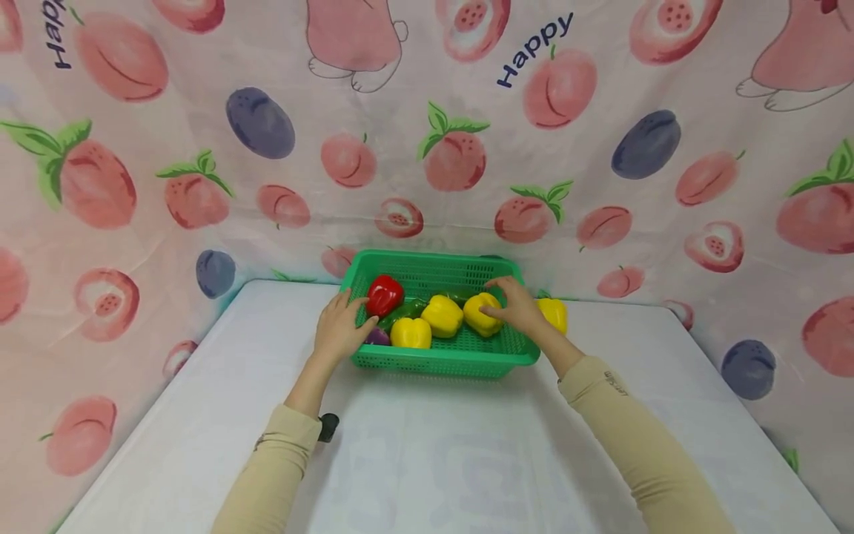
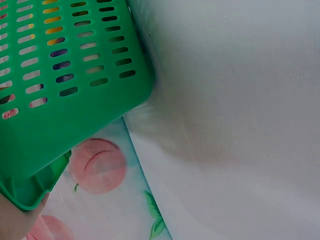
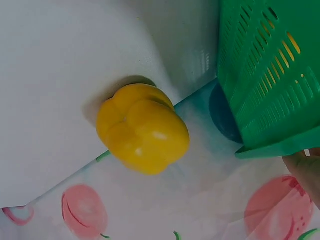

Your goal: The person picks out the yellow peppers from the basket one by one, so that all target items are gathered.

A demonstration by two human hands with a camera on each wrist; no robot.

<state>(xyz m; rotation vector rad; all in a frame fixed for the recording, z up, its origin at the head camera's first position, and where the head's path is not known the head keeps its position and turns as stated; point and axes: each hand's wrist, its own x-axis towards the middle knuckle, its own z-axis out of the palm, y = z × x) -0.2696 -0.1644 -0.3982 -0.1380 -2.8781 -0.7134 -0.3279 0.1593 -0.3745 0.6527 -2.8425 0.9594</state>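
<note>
Two beige sleeves (image 1: 267,452) reach forward over a white table (image 1: 440,460) to a green basket (image 1: 434,356) near its far edge. The left hand (image 1: 336,326) lies over the basket's left end, fingers spread, thumb apart and extending inside. The right hand (image 1: 520,308) is over the right end, thumb and index finger spread wide; its thumb overlaps the rightmost yellow pepper, though whether they touch cannot be told. Inside the basket, a purple vegetable (image 1: 377,337) and one of three yellow peppers (image 1: 410,334) sit at the front, with green vegetables (image 1: 402,314) and a red pepper (image 1: 385,295) farther back. Another yellow pepper (image 3: 143,129) rests outside, right of the basket. Behind hangs a fruit-printed pink cloth (image 1: 400,111).
</note>
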